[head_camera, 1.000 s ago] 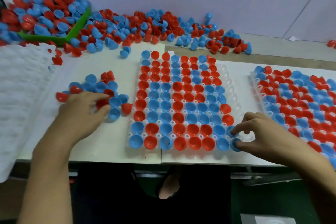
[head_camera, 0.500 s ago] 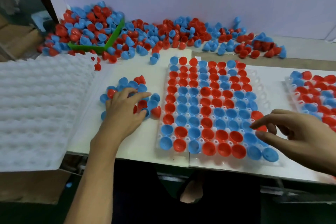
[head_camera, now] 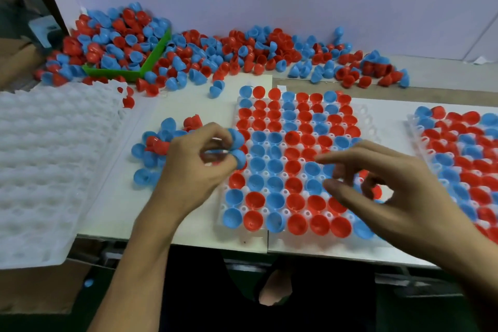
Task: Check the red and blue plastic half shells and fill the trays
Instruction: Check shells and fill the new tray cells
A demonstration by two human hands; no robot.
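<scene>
Blue half shells pinched in left fingers; right fingers loosely spread, holding nothing.

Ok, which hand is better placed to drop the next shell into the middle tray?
Probably the left hand: its grip already holds two blue shells right at the middle tray's left edge. The right hand hovers over the tray's right side with no shell visible in its fingers.

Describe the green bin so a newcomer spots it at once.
Look to the table's far left corner, against the wall. There the green bin lies buried under the tallest heap of shells. It is the only green thing among red, blue and white.
</scene>
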